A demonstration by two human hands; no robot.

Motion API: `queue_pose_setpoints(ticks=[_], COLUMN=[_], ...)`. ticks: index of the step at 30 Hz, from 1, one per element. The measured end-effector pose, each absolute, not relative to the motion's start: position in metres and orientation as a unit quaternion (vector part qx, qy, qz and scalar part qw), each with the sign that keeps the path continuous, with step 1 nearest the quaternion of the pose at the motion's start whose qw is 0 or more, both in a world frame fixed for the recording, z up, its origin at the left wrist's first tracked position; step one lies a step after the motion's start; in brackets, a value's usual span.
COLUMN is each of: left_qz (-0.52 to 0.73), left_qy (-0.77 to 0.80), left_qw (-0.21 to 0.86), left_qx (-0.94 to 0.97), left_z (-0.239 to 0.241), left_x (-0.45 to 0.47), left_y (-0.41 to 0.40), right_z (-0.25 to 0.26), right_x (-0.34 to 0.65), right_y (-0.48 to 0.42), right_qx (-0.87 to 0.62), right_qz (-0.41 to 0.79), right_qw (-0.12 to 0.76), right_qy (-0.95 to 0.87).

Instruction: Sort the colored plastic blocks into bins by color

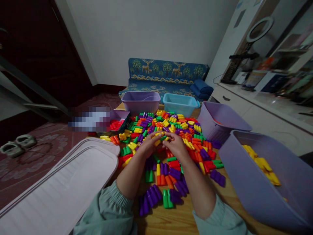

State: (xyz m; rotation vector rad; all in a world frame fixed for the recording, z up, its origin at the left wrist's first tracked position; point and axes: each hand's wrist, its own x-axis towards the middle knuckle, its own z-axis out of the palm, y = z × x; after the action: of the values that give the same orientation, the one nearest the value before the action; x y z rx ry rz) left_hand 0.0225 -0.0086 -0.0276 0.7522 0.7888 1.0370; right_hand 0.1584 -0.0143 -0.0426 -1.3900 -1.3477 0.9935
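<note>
Head view: and here, over a broad spread of coloured pieces (172, 163), two bare hands are held almost fingertip to fingertip
Left hand: the left hand (149, 144) is brought in from the near left, fingers stretched forward and inward, thumb set a little apart, so a part-open pose is shown
Right hand: the right hand (176, 144) is angled in from the near right, fingers bent, thumb and forefinger parted by a narrow gap
Grip: whether anything is truly pinched by either hand cannot be told, as the fingertips are crowded by small colour on every side
Yellow piece: right in the gap between the hands a yellow piece (159, 134) is seen, close against the left fingers, with a green piece (162, 138) just nearer the wearer
Long axis: laid roughly crosswise, it seems, one end turned to each hand, though much is covered by fingers
Nearer hand: by the left hand the closer place is held; by the right, the far end is faced from just beside, and on that crosswise line the whole moment is judged to hang
Near edge: below the wrists a purple row (150, 199) and a green pair (168, 198) are left on the wooden table (158, 226)
Right side: yellow pieces (262, 164) are held inside the large purple bin (244, 186), well apart from both hands
</note>
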Motion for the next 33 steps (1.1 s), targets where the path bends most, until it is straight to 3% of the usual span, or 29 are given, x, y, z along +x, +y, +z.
queue_pose_setpoints(ticks=[7,15,28,33], left_qz=[0.465,0.440,0.392,0.401], left_qy=[0.344,0.299,0.310,0.325], left_qw=[0.746,0.790,0.784,0.775], left_qx=[0.330,0.303,0.368,0.365], left_z=[-0.033,-0.041,-0.033,-0.033], left_x=[0.020,0.018,0.016,0.017], left_y=[-0.005,0.000,-0.009,-0.008], right_z=[-0.045,-0.044,-0.026,-0.029], right_x=[0.159,0.164,0.162,0.174], right_y=[-0.014,-0.015,-0.026,-0.020], right_qx=[-0.585,-0.635,-0.653,-0.678], right_qz=[0.392,0.222,0.119,0.120], right_qw=[0.446,0.376,0.312,0.349], right_qy=[-0.553,-0.637,-0.679,-0.636])
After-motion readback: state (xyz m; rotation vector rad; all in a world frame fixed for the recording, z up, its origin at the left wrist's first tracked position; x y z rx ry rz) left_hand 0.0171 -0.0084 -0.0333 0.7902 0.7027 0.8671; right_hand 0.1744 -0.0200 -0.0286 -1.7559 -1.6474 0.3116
